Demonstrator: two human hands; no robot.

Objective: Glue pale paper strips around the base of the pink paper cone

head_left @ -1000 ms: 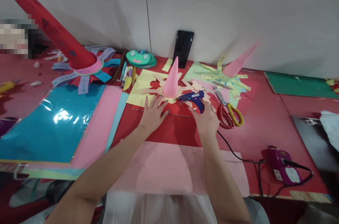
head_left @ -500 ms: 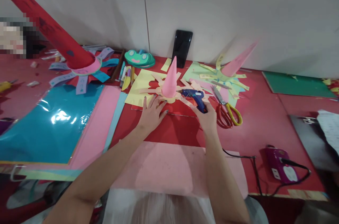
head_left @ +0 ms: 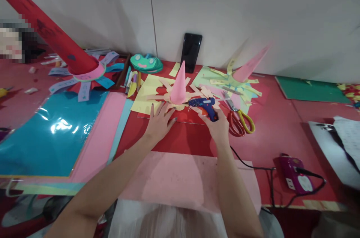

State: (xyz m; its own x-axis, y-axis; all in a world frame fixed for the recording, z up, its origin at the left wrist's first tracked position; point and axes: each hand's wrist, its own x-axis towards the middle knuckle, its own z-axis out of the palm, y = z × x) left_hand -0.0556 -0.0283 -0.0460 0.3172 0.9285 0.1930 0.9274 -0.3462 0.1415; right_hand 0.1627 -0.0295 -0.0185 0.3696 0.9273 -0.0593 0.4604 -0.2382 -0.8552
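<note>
The pink cone (head_left: 179,87) stood upright on a petalled paper base (head_left: 178,107). The right hand (head_left: 216,123) gripped the glue gun (head_left: 204,104), its label unreadable; the left hand (head_left: 161,119) lay spread beside the base. Scissors (head_left: 237,116) rested just right of the gun.

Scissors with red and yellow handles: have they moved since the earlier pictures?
No. The scissors keep the same place relative to the black smartphone against the wall; only the camera view shifted slightly.
</note>
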